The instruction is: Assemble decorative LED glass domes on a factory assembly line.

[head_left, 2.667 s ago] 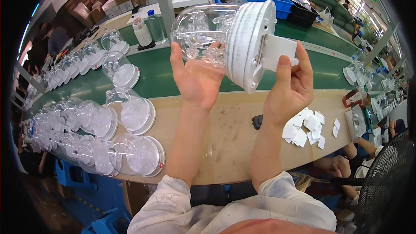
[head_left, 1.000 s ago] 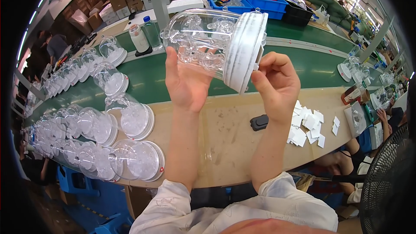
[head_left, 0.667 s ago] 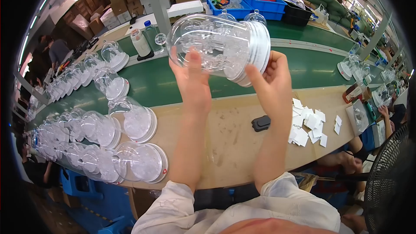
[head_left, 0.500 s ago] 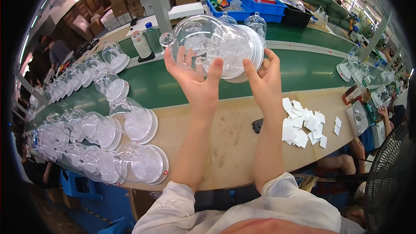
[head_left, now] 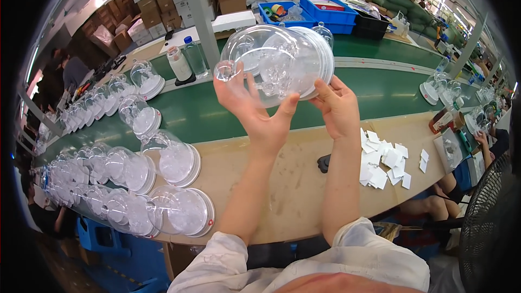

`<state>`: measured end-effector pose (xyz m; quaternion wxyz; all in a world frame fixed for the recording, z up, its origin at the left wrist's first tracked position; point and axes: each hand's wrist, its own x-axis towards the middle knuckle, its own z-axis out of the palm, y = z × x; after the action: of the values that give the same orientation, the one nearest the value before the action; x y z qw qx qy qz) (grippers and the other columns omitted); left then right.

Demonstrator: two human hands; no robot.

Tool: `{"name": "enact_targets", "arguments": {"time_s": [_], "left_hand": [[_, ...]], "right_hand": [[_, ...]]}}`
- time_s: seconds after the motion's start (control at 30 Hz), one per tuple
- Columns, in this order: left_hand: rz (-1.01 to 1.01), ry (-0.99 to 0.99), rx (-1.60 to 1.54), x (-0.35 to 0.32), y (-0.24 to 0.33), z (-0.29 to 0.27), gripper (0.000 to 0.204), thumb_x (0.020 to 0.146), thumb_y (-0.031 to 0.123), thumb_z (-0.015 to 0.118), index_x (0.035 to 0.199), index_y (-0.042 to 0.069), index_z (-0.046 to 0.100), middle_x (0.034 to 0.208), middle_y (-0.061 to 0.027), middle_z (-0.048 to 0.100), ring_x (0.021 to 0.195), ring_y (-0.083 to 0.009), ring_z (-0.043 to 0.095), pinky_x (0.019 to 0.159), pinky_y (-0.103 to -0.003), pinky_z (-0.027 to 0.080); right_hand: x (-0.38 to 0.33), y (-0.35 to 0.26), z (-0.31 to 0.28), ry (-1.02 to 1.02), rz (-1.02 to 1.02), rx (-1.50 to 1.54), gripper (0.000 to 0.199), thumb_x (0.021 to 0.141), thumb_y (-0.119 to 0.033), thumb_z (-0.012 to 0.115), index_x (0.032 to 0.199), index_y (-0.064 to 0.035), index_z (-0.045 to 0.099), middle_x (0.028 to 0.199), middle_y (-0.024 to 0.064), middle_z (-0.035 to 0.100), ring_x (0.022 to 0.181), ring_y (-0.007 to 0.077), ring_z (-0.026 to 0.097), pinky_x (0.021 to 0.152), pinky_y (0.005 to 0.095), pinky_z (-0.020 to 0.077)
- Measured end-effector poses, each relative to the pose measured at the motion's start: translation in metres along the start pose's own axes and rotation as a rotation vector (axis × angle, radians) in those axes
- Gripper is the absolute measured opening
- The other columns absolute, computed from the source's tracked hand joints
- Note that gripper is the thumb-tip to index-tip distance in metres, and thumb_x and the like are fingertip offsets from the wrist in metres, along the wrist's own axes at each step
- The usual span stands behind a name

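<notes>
1. Raised above the green belt (head_left: 380,95), a clear dome (head_left: 277,62) with a white base is held in the air by both hands.
2. The left hand (head_left: 260,114) cups it from below, fingers spread against it.
3. The right hand (head_left: 339,108) is pressed to its rim, fingers clamped.
4. More domes (head_left: 173,160) are lined up on the desk (head_left: 293,184) at left; white slips (head_left: 385,163) lie at right.

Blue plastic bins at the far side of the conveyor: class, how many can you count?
2. One blue bin sits behind the held clear dome, holding small coloured items; the second blue bin stands just right of it, beside a black crate. More may be hidden behind.
</notes>
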<state>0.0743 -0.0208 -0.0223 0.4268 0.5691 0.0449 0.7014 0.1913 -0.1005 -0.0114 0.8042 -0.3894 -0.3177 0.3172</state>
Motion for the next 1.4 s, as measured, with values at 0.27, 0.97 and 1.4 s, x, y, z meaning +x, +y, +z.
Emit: {"name": "enact_targets", "arguments": {"time_s": [0.27,0.97,1.4], "left_hand": [[-0.073,0.047,-0.197,0.013,0.011,-0.015,0.114,0.074,0.025,0.083,0.149,0.013,-0.002,0.151,-0.0186,0.012,0.141,-0.0363,0.020,0.112,-0.053,0.021],[-0.553,0.158,-0.673,0.034,0.012,-0.043,0.086,0.084,0.056,0.063,0.147,0.013,0.023,0.146,-0.0149,0.033,0.136,-0.0312,0.034,0.110,-0.046,0.032],[-0.831,0.034,-0.977,0.040,0.021,-0.056,0.090,0.083,0.072,0.049,0.148,0.015,0.026,0.153,-0.0081,0.028,0.138,-0.0287,0.031,0.110,-0.046,0.032]], "right_hand": [[-0.007,-0.007,0.006,-0.090,-0.010,0.020,0.044,0.094,-0.021,0.061,0.127,0.0064,0.050,0.117,0.0122,0.062,0.105,0.0205,0.061,0.091,0.0375,0.0476],[-0.022,-0.017,0.034,-0.256,-0.148,0.149,0.065,0.101,-0.049,0.028,0.139,0.0028,0.039,0.135,0.0194,0.050,0.118,0.0306,0.054,0.099,0.0461,0.0431],[-0.027,-0.028,0.017,-0.287,-0.335,0.103,0.051,0.100,-0.039,0.037,0.123,0.0047,0.051,0.118,0.0195,0.060,0.109,0.0302,0.058,0.092,0.0406,0.0452]]}}
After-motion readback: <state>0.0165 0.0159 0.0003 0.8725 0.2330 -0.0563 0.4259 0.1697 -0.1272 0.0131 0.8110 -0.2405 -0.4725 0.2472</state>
